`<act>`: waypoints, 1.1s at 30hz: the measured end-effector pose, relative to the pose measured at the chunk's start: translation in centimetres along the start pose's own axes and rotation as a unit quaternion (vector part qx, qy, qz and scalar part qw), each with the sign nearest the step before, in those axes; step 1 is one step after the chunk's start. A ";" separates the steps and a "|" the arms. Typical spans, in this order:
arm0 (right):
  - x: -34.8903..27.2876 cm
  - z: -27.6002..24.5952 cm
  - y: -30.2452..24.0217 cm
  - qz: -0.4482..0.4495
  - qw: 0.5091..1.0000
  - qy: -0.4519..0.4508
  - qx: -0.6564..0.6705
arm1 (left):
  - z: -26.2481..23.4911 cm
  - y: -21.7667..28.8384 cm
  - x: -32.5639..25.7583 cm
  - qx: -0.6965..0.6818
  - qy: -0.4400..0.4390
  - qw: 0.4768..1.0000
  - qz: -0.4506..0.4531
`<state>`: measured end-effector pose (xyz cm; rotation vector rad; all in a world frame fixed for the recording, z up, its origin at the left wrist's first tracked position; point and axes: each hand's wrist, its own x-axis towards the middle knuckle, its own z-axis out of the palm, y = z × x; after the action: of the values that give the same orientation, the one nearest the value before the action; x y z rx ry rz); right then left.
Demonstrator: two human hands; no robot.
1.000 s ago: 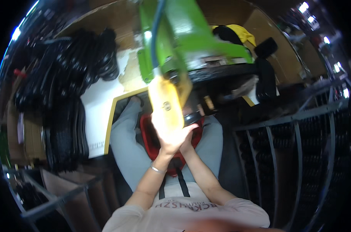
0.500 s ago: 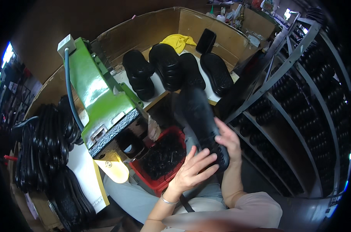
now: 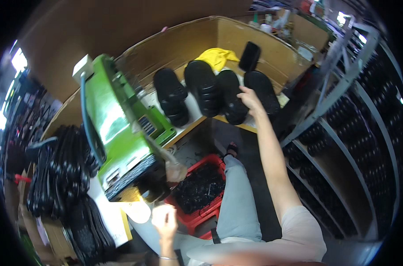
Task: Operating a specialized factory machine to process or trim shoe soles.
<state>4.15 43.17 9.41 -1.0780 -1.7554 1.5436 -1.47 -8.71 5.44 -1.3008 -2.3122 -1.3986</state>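
My right hand (image 3: pixel 251 101) reaches far out over the table, its fingers curled at the right edge of a black shoe sole (image 3: pixel 231 98) in a row of such soles. To the left stand more black soles (image 3: pixel 169 95) and a ridged stack (image 3: pixel 202 86); on the right lies another sole (image 3: pixel 262 88). Closed like a fist and blurred, my left hand (image 3: pixel 164 218) hangs low beside the head of a green machine (image 3: pixel 110 115); I see nothing in it. Below the machine, a red crate (image 3: pixel 201 213) holds black scraps.
Bundles of black soles (image 3: pixel 62 173) fill the left side. A metal rack (image 3: pixel 343 133) loaded with soles rises at right. Cardboard walls (image 3: pixel 179 37) enclose the table, where a yellow cloth (image 3: pixel 217 57) and a small dark rectangular object (image 3: pixel 249 56) lie.
Both hands held a black sole before my lap; now my right hand is forward at the row of soles. My left hand has let go and moved left, toward the machine. The view shifted.
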 end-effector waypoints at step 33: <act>-32.4 17.8 6.2 0.023 0.809 -0.284 0.514 | -8.0 3.7 -2.0 -0.433 0.331 0.786 -0.291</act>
<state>7.48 6.31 3.29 -0.0895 -0.8356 2.5341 0.09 -15.40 11.33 0.0233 -1.6009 -2.7308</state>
